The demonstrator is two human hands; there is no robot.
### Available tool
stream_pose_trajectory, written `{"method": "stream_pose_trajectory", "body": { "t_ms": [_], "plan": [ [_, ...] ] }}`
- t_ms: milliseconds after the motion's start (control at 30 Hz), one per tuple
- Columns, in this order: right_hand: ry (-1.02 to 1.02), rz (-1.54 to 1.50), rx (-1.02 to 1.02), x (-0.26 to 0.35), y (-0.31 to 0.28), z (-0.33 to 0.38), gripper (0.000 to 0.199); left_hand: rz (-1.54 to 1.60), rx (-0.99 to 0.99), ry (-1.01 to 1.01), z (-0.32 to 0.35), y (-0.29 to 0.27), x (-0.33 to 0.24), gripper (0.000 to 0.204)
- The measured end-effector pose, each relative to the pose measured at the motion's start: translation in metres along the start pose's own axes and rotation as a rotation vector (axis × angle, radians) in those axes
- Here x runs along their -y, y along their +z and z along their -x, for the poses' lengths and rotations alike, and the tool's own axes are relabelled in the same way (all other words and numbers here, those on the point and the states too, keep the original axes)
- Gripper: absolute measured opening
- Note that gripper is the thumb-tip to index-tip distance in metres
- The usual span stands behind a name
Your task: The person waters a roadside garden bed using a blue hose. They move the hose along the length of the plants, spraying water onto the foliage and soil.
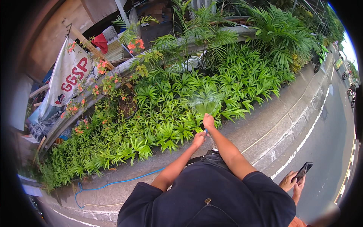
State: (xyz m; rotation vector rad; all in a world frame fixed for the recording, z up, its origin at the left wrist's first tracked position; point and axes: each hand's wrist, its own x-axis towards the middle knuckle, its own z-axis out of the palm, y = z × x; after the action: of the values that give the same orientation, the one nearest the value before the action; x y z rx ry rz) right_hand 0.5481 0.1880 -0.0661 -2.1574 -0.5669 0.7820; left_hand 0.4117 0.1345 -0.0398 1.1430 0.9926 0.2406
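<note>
My right hand (208, 121) is closed round the end of a hose, and a fan of water (205, 106) sprays from it over the leafy green plants (181, 117). Just behind it, my left hand (198, 139) is closed on the same hose (206, 131), a short blue piece of which shows between the two hands. Both arms reach forward from my dark shirt. More blue hose (121, 183) trails along the pavement to the left. My fingers cover the hose's tip.
A curved concrete wall (124, 65) backs the plant bed, with orange-pink flowers (102, 67) and a white banner (70, 81) at left. A kerb borders the road (321, 140) at right. Nearby, another person's hands (289, 181) hold a phone (303, 171). Farther off stands a green motorbike (321, 56).
</note>
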Motion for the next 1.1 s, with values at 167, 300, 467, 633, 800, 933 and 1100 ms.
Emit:
{"method": "stream_pose_trajectory", "body": {
  "t_ms": [167, 300, 467, 633, 800, 933, 1100],
  "plan": [
    [-0.084, -0.023, -0.040, 0.012, -0.023, 0.010, 0.046, -0.051, -0.022, 0.028, -0.005, 0.011, -0.006, 0.041],
    [-0.091, -0.038, -0.127, 0.016, -0.040, 0.003, 0.045, -0.093, -0.003, 0.034, -0.013, 0.020, -0.022, 0.041],
    [-0.067, -0.047, -0.184, 0.013, -0.055, -0.004, 0.045, -0.094, 0.022, 0.048, -0.022, 0.033, -0.023, 0.041],
    [-0.084, -0.050, -0.196, 0.009, -0.065, -0.009, 0.046, -0.107, 0.051, 0.110, -0.035, 0.041, -0.014, 0.042],
    [-0.076, -0.024, -0.195, 0.003, -0.068, -0.015, 0.048, -0.117, 0.046, 0.117, -0.040, 0.048, -0.013, 0.042],
    [-0.067, -0.033, -0.188, -0.001, -0.071, -0.022, 0.050, -0.138, 0.075, 0.090, -0.040, 0.049, -0.021, 0.040],
    [-0.074, -0.045, -0.211, 0.003, -0.081, -0.020, 0.051, -0.121, 0.049, 0.139, -0.055, 0.057, -0.008, 0.041]
  ]
}}
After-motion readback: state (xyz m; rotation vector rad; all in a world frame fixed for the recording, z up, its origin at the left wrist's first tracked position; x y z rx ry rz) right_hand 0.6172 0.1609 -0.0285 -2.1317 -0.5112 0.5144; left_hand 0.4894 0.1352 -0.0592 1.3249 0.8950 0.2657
